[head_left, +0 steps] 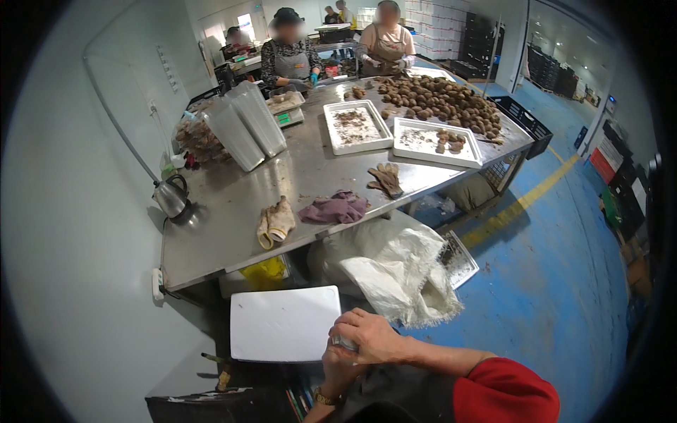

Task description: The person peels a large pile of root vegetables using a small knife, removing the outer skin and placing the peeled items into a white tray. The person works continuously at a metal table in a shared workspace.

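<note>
My right hand reaches in from the lower right, a red sleeve up its arm, and lies closed over my left hand. A small pale, shiny thing shows between the two; its kind cannot be made out. The left fingers are partly covered, and a gold-coloured band circles that wrist. Just left of the hands is a white box-like slab. Ahead on the steel table lie pale work gloves, a purple cloth and a brown glove.
A white woven sack bulges below the table's near edge. Farther off are white trays, a heap of brown round produce, stacked clear plastic containers and a kettle. Two people in aprons stand at the far side.
</note>
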Demonstrator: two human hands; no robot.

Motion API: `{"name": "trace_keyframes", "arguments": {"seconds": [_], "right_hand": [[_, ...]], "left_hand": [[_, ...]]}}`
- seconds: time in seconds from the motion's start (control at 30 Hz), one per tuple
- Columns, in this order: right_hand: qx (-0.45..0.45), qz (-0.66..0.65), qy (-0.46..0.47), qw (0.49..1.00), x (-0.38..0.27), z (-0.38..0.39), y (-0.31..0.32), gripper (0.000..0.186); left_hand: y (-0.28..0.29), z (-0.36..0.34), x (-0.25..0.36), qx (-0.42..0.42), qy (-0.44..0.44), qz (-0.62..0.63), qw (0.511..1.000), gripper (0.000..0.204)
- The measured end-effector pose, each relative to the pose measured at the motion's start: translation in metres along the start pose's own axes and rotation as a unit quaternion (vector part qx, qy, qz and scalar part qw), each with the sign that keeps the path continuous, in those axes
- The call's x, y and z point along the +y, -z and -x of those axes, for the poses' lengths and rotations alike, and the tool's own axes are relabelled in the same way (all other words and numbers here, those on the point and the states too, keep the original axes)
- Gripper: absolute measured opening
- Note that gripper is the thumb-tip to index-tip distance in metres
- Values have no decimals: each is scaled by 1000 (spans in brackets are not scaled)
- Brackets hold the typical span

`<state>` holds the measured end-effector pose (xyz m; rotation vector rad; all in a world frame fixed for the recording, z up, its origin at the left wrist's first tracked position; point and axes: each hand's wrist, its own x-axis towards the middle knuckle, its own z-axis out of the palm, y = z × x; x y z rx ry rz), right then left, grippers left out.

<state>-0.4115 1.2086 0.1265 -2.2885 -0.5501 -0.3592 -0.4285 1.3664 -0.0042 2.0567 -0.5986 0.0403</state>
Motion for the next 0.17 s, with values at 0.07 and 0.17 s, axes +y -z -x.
{"name": "trace_keyframes", "arguments": {"seconds": [0.07,0.17], "right_hand": [[12,8,4,1000,-5,11,6,26],[13,8,34,999,-8,24,21,27]], "left_hand": [[4,-7,18,19,-85,25,996,71],[-1,-7,32,13,-101,140,985,72]]}}
